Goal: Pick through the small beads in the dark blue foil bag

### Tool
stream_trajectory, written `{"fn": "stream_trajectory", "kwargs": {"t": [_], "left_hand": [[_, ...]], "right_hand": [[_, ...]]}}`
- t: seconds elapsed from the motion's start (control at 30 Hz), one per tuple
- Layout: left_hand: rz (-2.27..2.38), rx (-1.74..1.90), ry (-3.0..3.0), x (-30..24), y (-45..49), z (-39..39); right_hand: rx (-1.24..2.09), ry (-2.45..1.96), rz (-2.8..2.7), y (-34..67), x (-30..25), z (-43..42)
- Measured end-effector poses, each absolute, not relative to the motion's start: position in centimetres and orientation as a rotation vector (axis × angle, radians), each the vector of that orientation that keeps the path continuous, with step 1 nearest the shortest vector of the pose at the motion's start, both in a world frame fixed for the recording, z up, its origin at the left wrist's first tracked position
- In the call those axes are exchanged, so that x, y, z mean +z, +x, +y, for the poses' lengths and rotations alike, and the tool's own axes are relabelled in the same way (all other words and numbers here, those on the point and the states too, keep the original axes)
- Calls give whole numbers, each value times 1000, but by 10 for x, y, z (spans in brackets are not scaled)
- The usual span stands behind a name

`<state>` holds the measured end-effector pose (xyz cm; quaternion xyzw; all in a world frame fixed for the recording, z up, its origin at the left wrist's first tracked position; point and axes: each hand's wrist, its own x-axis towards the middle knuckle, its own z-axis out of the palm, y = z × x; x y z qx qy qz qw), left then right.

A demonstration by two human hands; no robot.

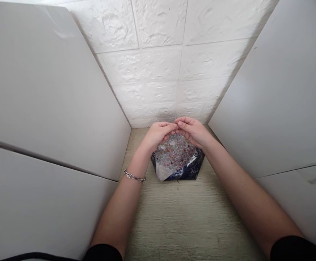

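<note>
Left hand [158,133] and right hand [192,131] fingertip-to-fingertip over beads [175,152]

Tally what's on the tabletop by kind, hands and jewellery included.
Hands: 2, left hand and right hand
Bracelet: 1
Open bag of small beads: 1, beads too many to count
Total: 4

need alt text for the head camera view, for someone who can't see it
Two bare hands, the left hand and right hand, meet fingertip to fingertip above an open dark blue bag of small clear and pink beads. The bag sits on a pale wooden tabletop between white side panels; a chain bracelet circles the left wrist.
</note>
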<state>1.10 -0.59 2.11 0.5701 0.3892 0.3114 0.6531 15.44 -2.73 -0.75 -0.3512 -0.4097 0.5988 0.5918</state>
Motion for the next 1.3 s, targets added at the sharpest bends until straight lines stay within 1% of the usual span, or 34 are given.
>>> {"fn": "stream_trajectory", "kwargs": {"t": [0.3,0.57,0.63,0.8,0.87,1.1,1.3], "left_hand": [[889,677,1279,22,10,-6],[821,672,1193,16,11,-3],[799,673,1170,15,11,-3],[842,700,1083,19,12,-4],[863,735,1033,22,12,-5],[801,718,1010,21,11,-5],[768,760,959,20,11,-4]], "right_hand": [[1351,-884,-1082,155,-3,-29],[1166,-1054,-1283,161,-1,-28],[1016,-1125,-1325,158,2,-30],[413,-1278,-1477,155,10,-36],[299,-1284,-1467,156,12,-38],[422,-1232,-1412,157,20,-41],[209,-1225,-1444,158,25,-47]]}}
